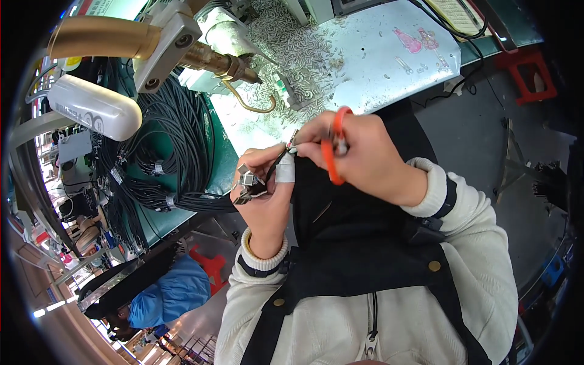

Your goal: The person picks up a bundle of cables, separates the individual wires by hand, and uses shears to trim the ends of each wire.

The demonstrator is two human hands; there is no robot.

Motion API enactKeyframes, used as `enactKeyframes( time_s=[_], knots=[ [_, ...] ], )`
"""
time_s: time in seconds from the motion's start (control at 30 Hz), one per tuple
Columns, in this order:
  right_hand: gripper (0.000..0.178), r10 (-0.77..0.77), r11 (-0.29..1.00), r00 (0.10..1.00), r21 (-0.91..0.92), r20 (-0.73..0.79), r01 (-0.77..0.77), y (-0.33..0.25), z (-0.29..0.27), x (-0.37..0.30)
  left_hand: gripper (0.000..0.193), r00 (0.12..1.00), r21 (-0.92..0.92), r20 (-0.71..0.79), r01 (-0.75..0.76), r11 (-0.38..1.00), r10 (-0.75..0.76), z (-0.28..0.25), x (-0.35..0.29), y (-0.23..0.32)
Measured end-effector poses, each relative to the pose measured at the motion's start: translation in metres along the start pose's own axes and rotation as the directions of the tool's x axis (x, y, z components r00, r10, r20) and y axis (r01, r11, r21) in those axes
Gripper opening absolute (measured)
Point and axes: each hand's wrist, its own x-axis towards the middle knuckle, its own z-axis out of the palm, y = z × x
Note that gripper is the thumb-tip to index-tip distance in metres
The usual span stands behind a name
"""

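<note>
My left hand [267,194] is closed around black cables [278,163] with square metal connectors [247,178] at their ends. White tape wraps its thumb. At the fingertips a cable end shows thin wires [291,142], too small to make out fully. My right hand [368,155] is closed, thumb and forefinger pinched at those wires. It also carries orange-handled scissors [329,159], their loops against the fingers and palm; motion blurs them and the blades are hidden. Both hands are over my black apron [347,225], just off the table's near edge.
A pale worktop [371,64] bears many small metal bits [277,27]. Above it juts a brass-fitted machine arm [210,61] with a hooked tube [252,109]. Coiled black cables [188,134] lie at left. A person in blue [173,289] is at lower left; a red stool [528,76] stands far right.
</note>
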Motion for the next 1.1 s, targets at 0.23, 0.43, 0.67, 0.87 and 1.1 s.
enactKeyframes(
  time_s=[0.23,0.43,0.67,0.87,1.1],
  knots=[
    [0.018,-0.218,0.917,0.976,-0.336,0.027,0.214,-0.007,0.0,0.004,0.018,0.999,0.019,-0.021,-0.038,0.999,0.038,-0.003,-0.003,-0.004],
    [0.013,-0.266,0.909,0.964,-0.328,0.02,0.258,-0.003,-0.001,0.002,0.019,1.0,0.037,-0.019,-0.023,0.999,0.024,-0.001,-0.002,-0.002],
    [0.011,0.438,0.786,0.872,0.377,0.221,-0.49,-0.001,0.001,0.003,0.023,0.999,-0.03,-0.034,0.023,0.999,-0.024,0.001,0.001,0.003],
    [0.008,0.022,0.999,0.999,-0.035,0.04,-0.02,0.003,0.005,-0.004,0.031,0.984,0.275,0.106,-0.166,0.947,0.142,-0.007,0.001,0.0],
    [0.009,0.314,0.869,0.936,0.35,0.157,-0.35,-0.007,0.006,0.0,0.024,0.998,0.118,0.064,-0.027,0.993,0.019,0.001,-0.001,0.0]
  ],
)
